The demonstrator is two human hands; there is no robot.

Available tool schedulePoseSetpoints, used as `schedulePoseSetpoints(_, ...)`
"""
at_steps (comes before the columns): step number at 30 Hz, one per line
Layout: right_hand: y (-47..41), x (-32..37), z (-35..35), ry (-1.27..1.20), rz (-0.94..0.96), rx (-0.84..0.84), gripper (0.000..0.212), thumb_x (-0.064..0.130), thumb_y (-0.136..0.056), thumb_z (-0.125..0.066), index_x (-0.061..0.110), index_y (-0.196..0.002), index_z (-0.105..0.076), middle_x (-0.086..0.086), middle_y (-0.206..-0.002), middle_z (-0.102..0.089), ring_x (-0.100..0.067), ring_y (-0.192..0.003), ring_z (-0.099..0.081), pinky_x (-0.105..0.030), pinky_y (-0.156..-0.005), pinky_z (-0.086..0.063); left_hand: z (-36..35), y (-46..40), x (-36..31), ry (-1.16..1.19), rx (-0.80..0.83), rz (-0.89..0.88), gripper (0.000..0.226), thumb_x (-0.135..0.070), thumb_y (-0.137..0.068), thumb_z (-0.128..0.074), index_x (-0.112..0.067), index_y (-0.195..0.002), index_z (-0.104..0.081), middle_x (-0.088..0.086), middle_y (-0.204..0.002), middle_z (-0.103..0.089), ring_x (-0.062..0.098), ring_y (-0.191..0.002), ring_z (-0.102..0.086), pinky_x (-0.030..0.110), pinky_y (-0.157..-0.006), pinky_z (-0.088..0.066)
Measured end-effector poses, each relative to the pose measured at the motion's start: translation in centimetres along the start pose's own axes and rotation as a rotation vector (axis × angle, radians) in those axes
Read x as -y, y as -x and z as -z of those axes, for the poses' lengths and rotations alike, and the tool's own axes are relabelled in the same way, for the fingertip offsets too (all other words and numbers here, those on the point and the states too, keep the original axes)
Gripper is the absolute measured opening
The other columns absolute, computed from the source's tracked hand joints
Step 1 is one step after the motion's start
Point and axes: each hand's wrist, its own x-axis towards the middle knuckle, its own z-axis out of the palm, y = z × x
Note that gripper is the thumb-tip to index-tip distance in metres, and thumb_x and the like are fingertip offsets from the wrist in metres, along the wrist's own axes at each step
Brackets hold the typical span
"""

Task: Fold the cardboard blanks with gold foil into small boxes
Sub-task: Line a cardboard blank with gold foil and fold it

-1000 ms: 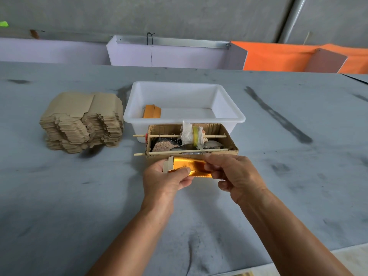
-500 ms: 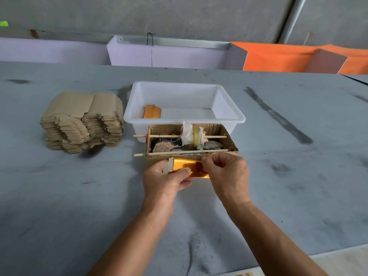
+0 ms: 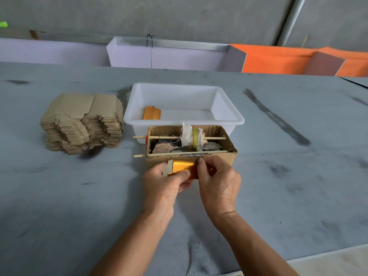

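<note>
Both hands pinch the gold foil blank [image 3: 184, 168]: left hand [image 3: 167, 183], right hand [image 3: 219, 182]

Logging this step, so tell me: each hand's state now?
Left hand: holding the gold foil box.
Right hand: pinching the same box's right end.

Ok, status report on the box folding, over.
Left hand gripping the gold foil box, thumb on top. Right hand pinching its right end. Held just in front of the cardboard box with sticks. Nothing blocking.
</note>
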Motion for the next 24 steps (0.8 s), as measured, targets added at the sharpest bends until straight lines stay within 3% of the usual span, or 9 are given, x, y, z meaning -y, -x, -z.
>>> schedulePoseSetpoints(5, 0.13, -0.24, -0.2, 0.051, 0.068, -0.006, 0.014, 0.015, -0.085, -0.066, 0.013, -0.07, -0.069, 0.0, -0.066, -0.066, -0.021, -0.057, -0.058, -0.035, -0.051, -0.048, -0.09, 0.1, 0.01, 0.005, 0.005, 0.003, 0.028, 0.017, -0.073, -0.067, -0.01, -0.078, -0.066, 0.001, -0.06, -0.07, 0.017, -0.053, -0.068, 0.023, -0.048, -0.054)
schedulePoseSetpoints(18, -0.07, -0.28, -0.24, 0.05, 0.01, 0.036, 0.012, 0.019, -0.085, -0.064, 0.018, -0.075, -0.071, 0.002, -0.069, -0.067, -0.02, -0.061, -0.06, -0.033, -0.056, -0.048, -0.01, 0.26, -0.06, -0.01, 0.01, -0.005, 0.028, 0.016, -0.073, -0.068, -0.011, -0.079, -0.066, 0.0, -0.059, -0.07, 0.016, -0.052, -0.068, 0.023, -0.048, -0.054)
schedulePoseSetpoints(21, -0.15, -0.29, 0.04, -0.011, -0.053, 0.066, 0.01, 0.02, -0.086, -0.065, 0.021, -0.081, -0.073, 0.009, -0.07, -0.067, -0.017, -0.067, -0.063, -0.03, -0.062, -0.051, 0.15, 0.27, -0.08, -0.018, 0.006, -0.008, 0.029, 0.016, -0.073, -0.068, -0.012, -0.079, -0.066, 0.0, -0.059, -0.07, 0.017, -0.054, -0.068, 0.023, -0.048, -0.054)
schedulePoseSetpoints(24, -0.2, -0.1, 0.45, -0.043, -0.084, 0.089, 0.01, 0.021, -0.085, -0.066, 0.023, -0.079, -0.073, 0.021, -0.062, -0.058, -0.01, -0.065, -0.061, -0.029, -0.064, -0.052, 0.59, 0.23, -0.09, -0.03, 0.001, -0.005, 0.03, 0.015, -0.072, -0.07, -0.003, -0.097, -0.066, 0.008, -0.067, -0.071, 0.02, -0.055, -0.068, 0.023, -0.05, -0.054)
